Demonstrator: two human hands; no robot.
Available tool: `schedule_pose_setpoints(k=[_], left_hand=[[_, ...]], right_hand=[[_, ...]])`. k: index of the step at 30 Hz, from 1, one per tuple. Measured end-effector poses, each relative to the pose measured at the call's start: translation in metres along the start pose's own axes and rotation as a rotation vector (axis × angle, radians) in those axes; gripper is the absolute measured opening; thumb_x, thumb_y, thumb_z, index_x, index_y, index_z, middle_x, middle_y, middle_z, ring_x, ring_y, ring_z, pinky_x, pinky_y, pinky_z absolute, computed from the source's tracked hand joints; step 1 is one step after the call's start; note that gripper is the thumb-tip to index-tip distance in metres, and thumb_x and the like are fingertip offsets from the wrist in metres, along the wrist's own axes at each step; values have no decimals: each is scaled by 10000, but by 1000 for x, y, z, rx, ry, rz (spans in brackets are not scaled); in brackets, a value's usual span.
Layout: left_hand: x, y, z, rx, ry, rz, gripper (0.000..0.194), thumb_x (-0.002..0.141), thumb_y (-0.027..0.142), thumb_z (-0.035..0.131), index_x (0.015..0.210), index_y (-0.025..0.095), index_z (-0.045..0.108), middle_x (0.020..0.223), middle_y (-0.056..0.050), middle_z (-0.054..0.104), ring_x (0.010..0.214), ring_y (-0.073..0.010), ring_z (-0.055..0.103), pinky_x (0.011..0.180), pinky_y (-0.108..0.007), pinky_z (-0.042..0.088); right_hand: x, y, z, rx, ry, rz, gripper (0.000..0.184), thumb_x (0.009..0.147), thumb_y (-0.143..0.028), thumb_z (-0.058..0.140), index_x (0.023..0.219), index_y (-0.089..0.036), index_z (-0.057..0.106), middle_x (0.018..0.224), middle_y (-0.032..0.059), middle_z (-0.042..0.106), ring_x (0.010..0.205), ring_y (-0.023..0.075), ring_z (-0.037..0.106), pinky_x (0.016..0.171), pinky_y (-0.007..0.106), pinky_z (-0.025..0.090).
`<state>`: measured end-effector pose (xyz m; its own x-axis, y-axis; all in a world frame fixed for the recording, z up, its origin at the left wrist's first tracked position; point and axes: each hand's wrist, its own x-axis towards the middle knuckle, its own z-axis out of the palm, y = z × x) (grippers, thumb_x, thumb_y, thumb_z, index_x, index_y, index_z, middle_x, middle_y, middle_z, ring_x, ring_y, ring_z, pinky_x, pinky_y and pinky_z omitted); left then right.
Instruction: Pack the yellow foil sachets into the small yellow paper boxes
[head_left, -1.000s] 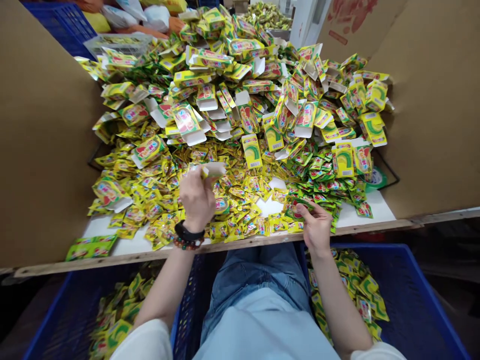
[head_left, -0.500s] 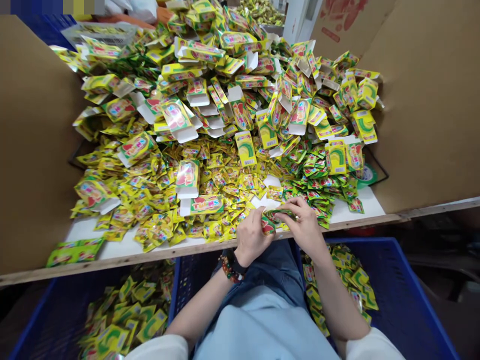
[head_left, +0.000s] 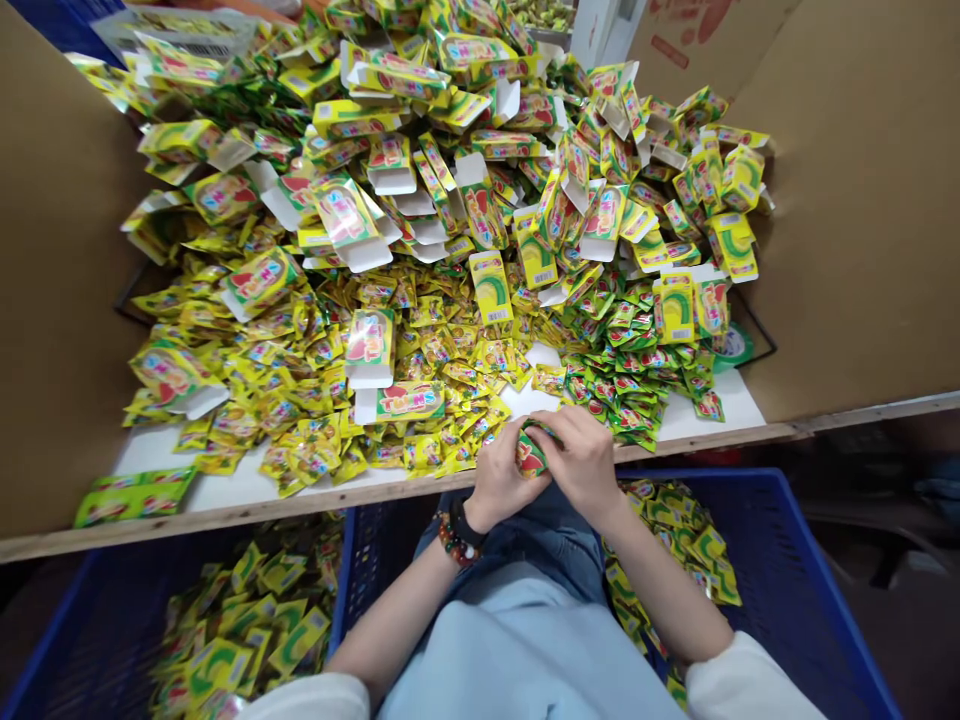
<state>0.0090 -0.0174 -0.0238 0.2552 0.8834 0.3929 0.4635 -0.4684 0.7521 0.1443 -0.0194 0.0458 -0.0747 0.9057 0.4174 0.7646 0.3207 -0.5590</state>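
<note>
My left hand (head_left: 504, 472) is closed round a small green packet (head_left: 531, 452) with red print, held just over the table's front edge. My right hand (head_left: 586, 464) meets it from the other side, its fingers pinching the packet's upper edge. Fingers cover much of the packet, so I cannot tell whether more than one is held. Just beyond the hands lie small yellow candy packets (head_left: 427, 452). Green packets (head_left: 616, 385) are heaped to the right. A flattish TWINS box (head_left: 409, 401) with a white flap lies to the left of my hands.
Behind is a high pile of yellow open-flapped boxes (head_left: 349, 222). Cardboard walls (head_left: 847, 220) stand on both sides. Blue crates (head_left: 799, 560) below the table hold filled-looking yellow boxes (head_left: 225, 640). A tape roll (head_left: 735, 347) and a green strip (head_left: 135, 496) lie near the sides.
My right hand has moved left and closed in against my left hand, bringing the green packaging it pinched up to the packet there. The view has shifted slightly.
</note>
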Motion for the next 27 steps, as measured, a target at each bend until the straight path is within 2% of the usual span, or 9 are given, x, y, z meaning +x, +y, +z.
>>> schedule_pose_setpoints(k=[4,7,11,13,16,18,21,23,27], left_hand=[[0,3,2,-33,58,-17,511,756,267,624,1243,200,485,1143,-111,673,1046,-249,673,884,-384,568],[-4,2,4,-15,85,-12,504,795,251,602,1280,216,471,1155,-114,674,1036,-265,677,868,-398,572],[-9,-2,5,-9,128,36,443,877,199,494,1318,217,456,1177,-139,667,1044,-278,678,857,-399,569],[-13,-6,6,2,167,46,491,876,243,531,1352,212,416,1172,-151,659,1022,-276,683,830,-392,575],[-18,-11,8,0,269,110,667,817,343,654,1383,217,323,1188,-158,628,1024,-274,669,821,-405,576],[-20,-14,11,-9,295,205,632,802,354,674,1327,240,341,1193,-145,609,1043,-269,653,819,-406,570],[-20,-15,14,-13,233,295,487,833,311,611,1256,252,377,1223,-140,577,1059,-255,635,803,-386,559],[-18,-13,15,-21,234,271,556,839,315,572,1323,231,312,1282,-163,528,1134,-268,595,857,-420,546],[-16,-10,12,23,179,171,615,849,319,519,1390,176,265,1279,-183,518,1187,-283,556,939,-477,520]], right_hand=[[-18,-11,9,-147,36,-10,251,951,-253,523,1135,-214,689,898,81,741,942,278,593,862,436,396],[-27,-17,17,-184,80,24,289,958,-183,481,1160,-247,678,974,63,748,1098,303,550,962,508,299],[-34,-23,24,-67,48,60,336,972,-180,419,1203,-249,653,950,49,763,1147,298,567,1067,587,180],[-36,-22,23,63,11,61,366,978,-210,411,1288,-271,596,1053,47,754,1210,284,560,1111,598,137],[-38,-14,22,326,73,197,514,953,-282,478,1460,-293,396,1325,64,633,1349,260,462,1153,548,214],[-38,-7,25,549,93,339,667,908,-347,559,1514,-281,289,1414,79,559,1364,256,453,1121,483,350],[-41,-3,33,827,-79,447,601,897,-407,563,1461,-257,420,1347,82,621,1227,266,595,1017,438,492],[-44,-4,35,834,-134,395,486,908,-402,551,1370,-251,550,1310,69,649,1212,273,610,1045,457,476],[-49,-8,35,636,-10,220,367,882,-330,605,1237,-259,665,1265,57,673,1211,272,614,1053,440,481]])
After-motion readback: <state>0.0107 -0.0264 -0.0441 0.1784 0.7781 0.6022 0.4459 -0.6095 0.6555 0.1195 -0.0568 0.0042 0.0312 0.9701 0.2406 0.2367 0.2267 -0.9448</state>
